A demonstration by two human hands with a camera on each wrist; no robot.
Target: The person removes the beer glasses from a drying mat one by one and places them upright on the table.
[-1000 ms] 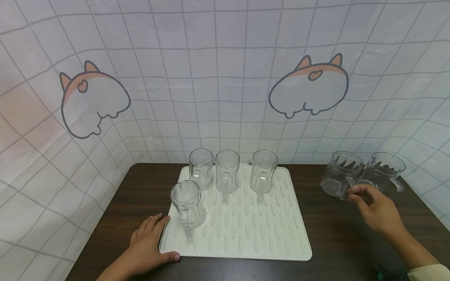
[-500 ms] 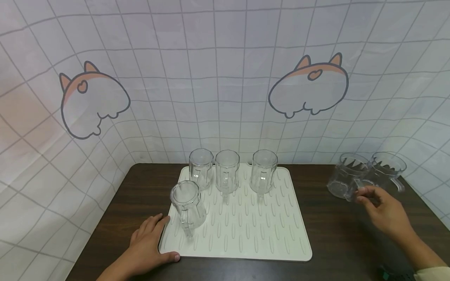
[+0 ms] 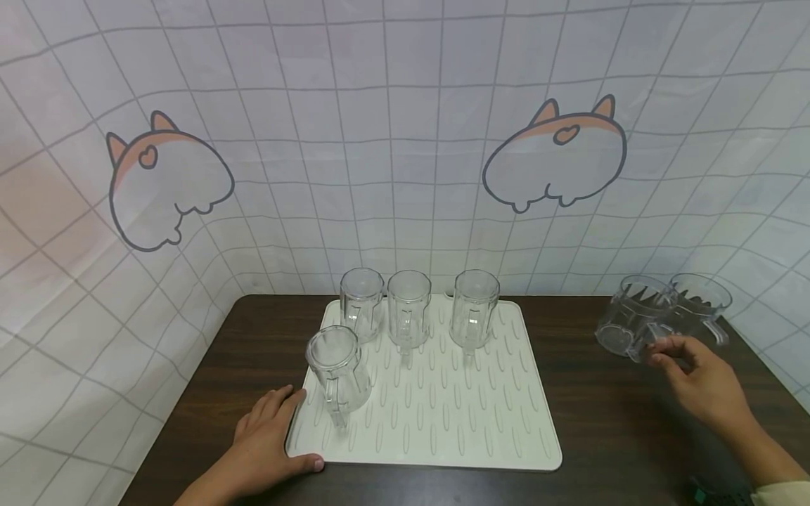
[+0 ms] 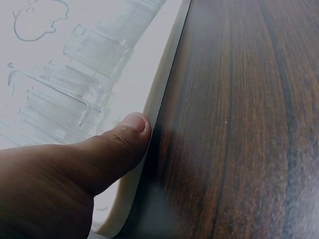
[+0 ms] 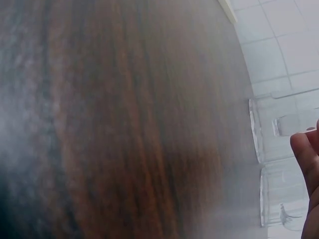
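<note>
My right hand (image 3: 702, 379) pinches the handle of a clear mug (image 3: 623, 327) standing at the right of the table. Close behind that hand is a second clear mug (image 3: 699, 302), overlapped by the first in the head view. At the left, my left hand (image 3: 262, 439) rests at the near left corner of a white ridged drying mat (image 3: 443, 422), its thumb lying on the mat's front edge. In the left wrist view the thumb (image 4: 119, 144) presses along that edge. The right wrist view shows only fingertips of the right hand (image 5: 309, 164) beside the mugs.
On the mat are several clear mugs: a back-left mug (image 3: 362, 302), one beside it (image 3: 409, 309), another (image 3: 474, 309) further right, and a front-left mug (image 3: 338, 365) near my left hand. Dark wood table (image 3: 588, 422) surrounds the mat; a grid-patterned sheet (image 3: 405, 176) hangs behind.
My right hand has slid the mug it holds to the right, up to the second mug. The left hand and the mugs on the mat have stayed put.
</note>
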